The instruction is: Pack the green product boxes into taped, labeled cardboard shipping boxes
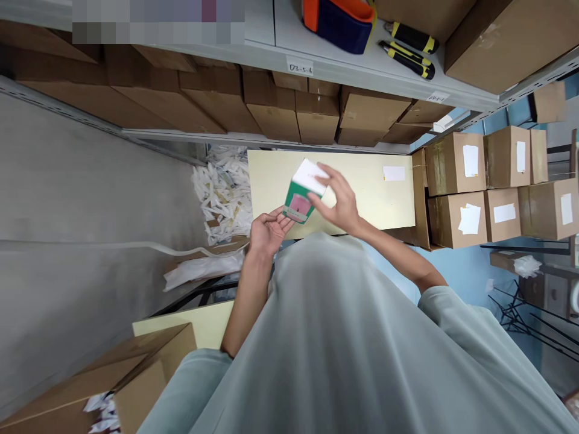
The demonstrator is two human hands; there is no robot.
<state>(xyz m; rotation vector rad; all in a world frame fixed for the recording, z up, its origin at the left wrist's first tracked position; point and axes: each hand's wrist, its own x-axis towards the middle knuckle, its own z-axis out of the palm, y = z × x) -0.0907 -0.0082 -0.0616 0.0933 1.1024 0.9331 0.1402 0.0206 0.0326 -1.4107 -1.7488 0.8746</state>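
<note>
A small carton (298,204), green and white with a pink picture on its front, is tilted above the pale yellow tabletop (366,205). My right hand (338,202) grips it from the right, thumb against the near side and fingers over the white top. Palm up at the carton's lower left is my left hand (268,232), fingers stretched out and their tips at the bottom edge. How much weight those fingertips carry, I cannot tell.
A white label (394,173) lies on the tabletop. Brown cartons (274,114) line the shelf ahead; utility knives (409,51) and an orange-and-blue tape dispenser (339,24) rest above. Labelled boxes (456,163) are stacked right. White paper scraps (224,193) heap left, and an open box (149,380) stands nearer.
</note>
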